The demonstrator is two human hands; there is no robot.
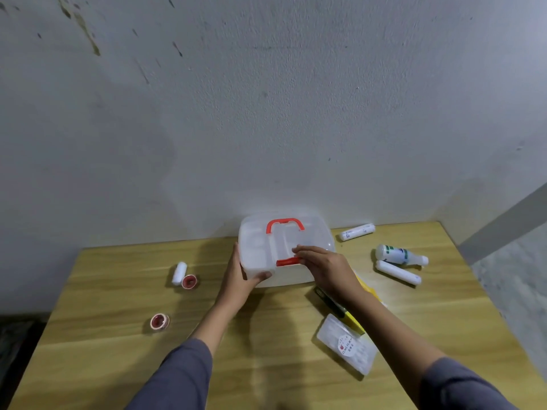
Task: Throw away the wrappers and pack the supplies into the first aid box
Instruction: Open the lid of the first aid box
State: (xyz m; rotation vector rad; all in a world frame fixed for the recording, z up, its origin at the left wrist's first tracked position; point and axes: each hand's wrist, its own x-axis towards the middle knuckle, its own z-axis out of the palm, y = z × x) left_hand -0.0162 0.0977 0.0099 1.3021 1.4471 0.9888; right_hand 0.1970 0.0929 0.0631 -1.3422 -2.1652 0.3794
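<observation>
Grey sleeves (177,377) are seen nearest, reaching forward over the wooden table (266,365). On the near right a clear plastic pouch (347,344) with a round label lies flat, just beyond it a dark and yellow packet (340,306) partly hidden under the right forearm. On the near left one red tape roll (159,321) is left lying, and farther off a second tape roll (189,282) touches a small white bandage roll (179,273).

Beyond these, the first aid box (284,250) is set at the middle of the table against the wall, its lid closed and its red handle (285,224) lying on top. The left hand (239,276) is clasped around the box's near left corner, while the right hand (322,264) is curled with its fingertips on the red latch (286,261) at the front, apparently to unfasten it.

To the far right a white bottle (399,255) and two white rolls (398,272) (356,232) lie unpacked.

Nothing is judged to be packed yet; no loose wrappers can be identified with certainty.
</observation>
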